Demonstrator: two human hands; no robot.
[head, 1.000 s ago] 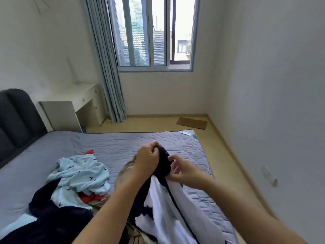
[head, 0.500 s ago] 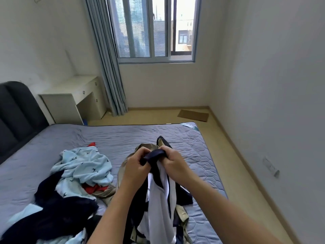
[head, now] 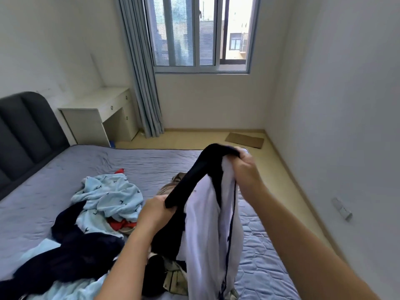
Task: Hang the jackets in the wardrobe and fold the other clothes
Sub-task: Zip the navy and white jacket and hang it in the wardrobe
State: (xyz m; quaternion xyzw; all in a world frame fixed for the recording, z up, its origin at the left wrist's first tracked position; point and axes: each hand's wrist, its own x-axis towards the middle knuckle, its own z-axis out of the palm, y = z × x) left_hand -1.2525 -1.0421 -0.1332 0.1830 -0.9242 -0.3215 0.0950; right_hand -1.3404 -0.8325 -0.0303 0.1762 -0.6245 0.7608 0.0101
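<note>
Both hands are holding a white garment [head: 210, 224] up over the bed [head: 151, 161], close to its right edge. The left hand [head: 154, 214] is gripping the lower end of the garment's navy band [head: 194, 176], with its fingers curled round the cloth. The right hand [head: 245, 169] is sitting higher and farther out, its fingers closing over the band's other end together with a bunch of the white fabric. The band is stretching on a slant between the two fists, low at the left and high at the right. The white body, edged with a thin navy stripe, is hanging down from the right hand. Its lower part is running off the bottom of the view, so whether it is touching the bed cannot be told.

Behind and under the hanging cloth a khaki piece [head: 171, 187] is lying on the bed. The rest of the pile is lying left of the arms, towards the near edge. A light-blue piece [head: 108, 195] with a small dark print is crumpled on top, and a red piece [head: 121, 224] is peeking out beneath it. A navy piece [head: 75, 256] is sprawling towards the near left corner.

A dark padded headboard [head: 28, 126] is standing along the bed's left end. Beyond the far left corner a pale desk [head: 97, 109] is standing against the wall, with a grey-blue curtain [head: 140, 72] hanging just beside it at the window [head: 201, 33]. On the floor past the far right corner a flat brown mat [head: 244, 140] is lying near the wall.
</note>
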